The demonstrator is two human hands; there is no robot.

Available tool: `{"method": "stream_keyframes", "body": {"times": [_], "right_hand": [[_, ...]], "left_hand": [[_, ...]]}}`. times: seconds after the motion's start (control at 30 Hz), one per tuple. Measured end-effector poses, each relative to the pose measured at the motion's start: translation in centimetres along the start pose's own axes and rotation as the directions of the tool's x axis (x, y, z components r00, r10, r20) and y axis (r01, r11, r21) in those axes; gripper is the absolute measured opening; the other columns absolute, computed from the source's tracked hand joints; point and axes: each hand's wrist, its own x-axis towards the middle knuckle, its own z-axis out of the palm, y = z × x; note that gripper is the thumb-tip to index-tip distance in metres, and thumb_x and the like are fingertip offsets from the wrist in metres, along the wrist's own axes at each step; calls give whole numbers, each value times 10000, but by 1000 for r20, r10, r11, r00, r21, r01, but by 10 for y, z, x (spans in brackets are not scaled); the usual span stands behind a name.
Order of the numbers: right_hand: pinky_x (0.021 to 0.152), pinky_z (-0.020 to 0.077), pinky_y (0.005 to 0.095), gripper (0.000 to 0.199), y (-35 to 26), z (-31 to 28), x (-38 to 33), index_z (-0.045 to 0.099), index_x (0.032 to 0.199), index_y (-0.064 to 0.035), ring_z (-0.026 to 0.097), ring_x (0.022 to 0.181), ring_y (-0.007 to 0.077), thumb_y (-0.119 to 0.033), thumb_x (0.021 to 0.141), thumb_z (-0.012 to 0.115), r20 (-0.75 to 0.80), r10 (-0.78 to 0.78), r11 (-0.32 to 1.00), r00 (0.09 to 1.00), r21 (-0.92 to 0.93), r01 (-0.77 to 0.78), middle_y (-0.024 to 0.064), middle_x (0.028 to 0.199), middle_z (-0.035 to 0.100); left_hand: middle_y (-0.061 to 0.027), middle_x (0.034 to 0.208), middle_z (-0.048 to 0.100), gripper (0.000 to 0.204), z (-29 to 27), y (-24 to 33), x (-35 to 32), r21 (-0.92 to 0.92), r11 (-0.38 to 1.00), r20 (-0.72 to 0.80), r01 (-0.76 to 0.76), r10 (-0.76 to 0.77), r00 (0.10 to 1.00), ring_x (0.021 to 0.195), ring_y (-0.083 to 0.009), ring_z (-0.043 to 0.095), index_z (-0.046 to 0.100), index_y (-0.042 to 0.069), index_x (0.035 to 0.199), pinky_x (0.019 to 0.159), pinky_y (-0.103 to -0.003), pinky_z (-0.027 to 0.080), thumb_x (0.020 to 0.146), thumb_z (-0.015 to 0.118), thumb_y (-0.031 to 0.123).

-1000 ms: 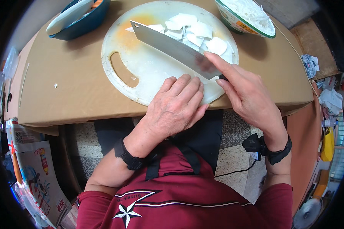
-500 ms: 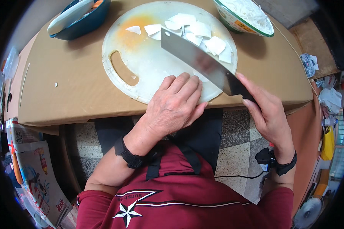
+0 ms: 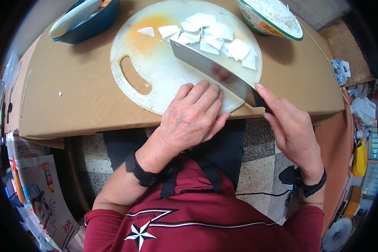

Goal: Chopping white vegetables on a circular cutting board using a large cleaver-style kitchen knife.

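Note:
My right hand [image 3: 293,126] grips the dark handle of a cleaver [image 3: 214,69]. The broad blade slants over a round white cutting board [image 3: 168,71], its far end close to the nearest of several thin white vegetable slices [image 3: 221,32]. Fingers curled, my left hand [image 3: 195,109] presses at the board's near edge, just left of the blade. Whatever lies under those fingers is hidden. One small slice [image 3: 146,31] sits apart at the board's left, on an orange stain.
A blue basin [image 3: 90,29] holding a pale long vegetable and orange pieces stands at far left. At far right is a patterned bowl [image 3: 271,27] of white shreds. Brown covering spreads over the table [image 3: 71,109]. A small white scrap [image 3: 60,93] lies left of the board.
The cleaver has come down and slightly toward me, its blade now showing narrower. My right hand has shifted a little with it. My left hand stays in place.

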Motion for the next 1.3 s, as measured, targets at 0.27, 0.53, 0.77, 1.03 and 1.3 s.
{"method": "stream_keyframes", "body": {"times": [0.27,0.53,0.77,1.03,1.3], "right_hand": [[726,490,421,540,-12,25,41,508,1415,-104,602,794,363,12,894,593,34,49,999,998,19,-49,174,903,602],[703,501,455,529,14,42,45,494,1416,-149,628,793,380,-44,909,602,-229,-43,980,972,177,85,192,900,634],[700,476,447,533,7,14,17,519,1402,-138,608,778,370,-4,894,606,-173,9,988,985,156,19,190,881,615],[660,474,446,558,4,4,-2,508,1420,-159,589,713,349,-10,891,609,-45,33,994,998,104,-29,163,807,575],[647,480,443,576,5,2,-2,501,1430,-178,589,695,332,-14,889,612,9,44,997,999,65,-45,147,792,565]], "left_hand": [[-129,1115,632,426,1,0,0,-10,1000,-13,0,0,1000,1065,-275,598,657,-17,1079,858,-387,470,778,743,272],[-130,1103,638,405,1,-1,-1,-14,1000,-47,-18,17,999,1057,-277,610,651,-16,1056,853,-391,476,780,742,266],[-131,1110,635,411,1,0,-2,-11,1000,-32,-16,15,999,1059,-279,611,644,-16,1059,855,-394,478,777,748,264],[-131,1093,626,398,5,-1,-2,-7,999,-63,-36,35,997,1039,-279,614,652,-20,1035,840,-385,485,770,757,258],[-135,1090,629,405,4,-1,-1,-11,999,-62,-34,33,997,1034,-278,616,654,-24,1038,835,-384,485,767,757,260]]}}
